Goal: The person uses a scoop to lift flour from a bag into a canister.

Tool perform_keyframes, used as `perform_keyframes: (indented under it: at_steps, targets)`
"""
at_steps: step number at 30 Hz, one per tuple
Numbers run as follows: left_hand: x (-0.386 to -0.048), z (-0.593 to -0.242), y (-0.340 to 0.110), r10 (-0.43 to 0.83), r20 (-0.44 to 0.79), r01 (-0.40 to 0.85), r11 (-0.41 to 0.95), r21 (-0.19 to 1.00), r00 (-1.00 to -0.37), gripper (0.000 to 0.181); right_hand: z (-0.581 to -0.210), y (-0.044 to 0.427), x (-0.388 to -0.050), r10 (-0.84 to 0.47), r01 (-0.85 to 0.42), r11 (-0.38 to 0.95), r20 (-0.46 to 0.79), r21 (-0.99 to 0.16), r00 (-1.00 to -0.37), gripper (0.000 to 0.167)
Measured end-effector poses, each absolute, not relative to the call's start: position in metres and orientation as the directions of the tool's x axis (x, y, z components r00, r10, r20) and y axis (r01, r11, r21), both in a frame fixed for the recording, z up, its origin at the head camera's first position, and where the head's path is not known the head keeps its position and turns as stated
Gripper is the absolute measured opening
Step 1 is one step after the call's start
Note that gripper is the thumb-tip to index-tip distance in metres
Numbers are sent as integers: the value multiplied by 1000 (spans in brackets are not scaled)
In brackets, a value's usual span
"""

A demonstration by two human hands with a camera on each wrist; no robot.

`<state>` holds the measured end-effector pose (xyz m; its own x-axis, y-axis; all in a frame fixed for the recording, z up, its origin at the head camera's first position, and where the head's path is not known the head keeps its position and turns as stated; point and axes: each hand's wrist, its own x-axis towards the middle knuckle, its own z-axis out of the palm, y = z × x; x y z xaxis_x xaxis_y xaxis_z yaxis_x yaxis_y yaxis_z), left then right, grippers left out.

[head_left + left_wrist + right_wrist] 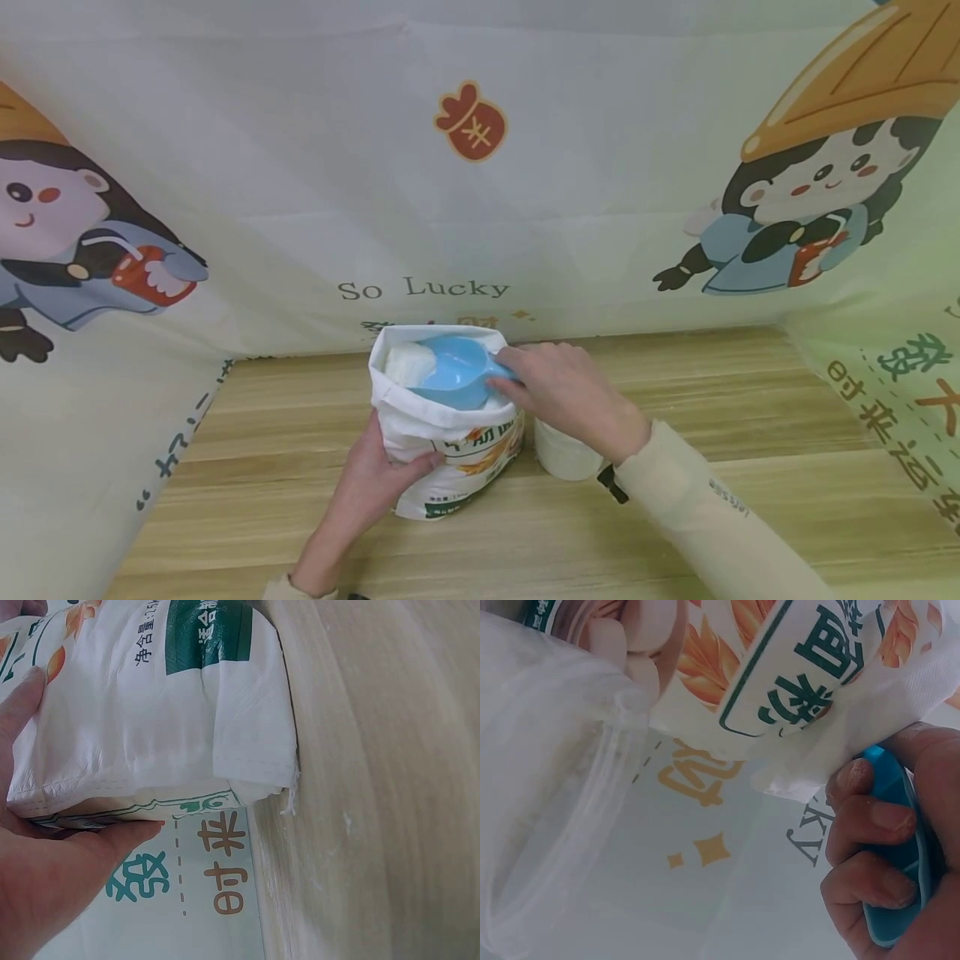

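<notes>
A white woven flour bag (480, 454) stands open-topped on the wooden table, its rim folded outward. My left hand (386, 471) grips its left side, thumb across the printed front and fingers round the side, as the left wrist view also shows. In the bag's mouth lies a blue scoop (453, 362), with white flour (412, 365) at its tip. My right hand (573, 392) holds the scoop by its handle; in the right wrist view several fingers curl round that blue handle (892, 922), with white powder on them. How deep the scoop's underside sits is hidden.
Just right of the bag, partly under my right forearm, a clear plastic jar (567, 454) stands on the table (720, 500). Some whitish content shows through its wall (547, 765). Printed cloth walls (600, 208) enclose the back and both sides.
</notes>
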<state>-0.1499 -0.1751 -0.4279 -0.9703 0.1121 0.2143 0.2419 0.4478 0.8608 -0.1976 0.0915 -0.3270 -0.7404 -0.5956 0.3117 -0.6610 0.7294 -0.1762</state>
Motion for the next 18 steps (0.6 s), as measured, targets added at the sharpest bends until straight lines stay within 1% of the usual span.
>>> perform_keyframes:
  at_steps: [8, 15, 18]
  targets:
    - [-150, -428, -176, 105, 211, 236, 456, 858, -972, 89, -331, 92, -198, -585, -653, 718, 299, -243, -754, 22]
    - [-151, -429, -176, 107, 210, 236, 452, 860, -972, 91, -334, 94, -196, -580, -664, 700, 333, -264, -743, 19]
    - [-150, -429, -176, 110, 212, 239, 452, 859, -971, 90, -336, 94, -195, -577, -669, 696, 350, -261, -738, 22]
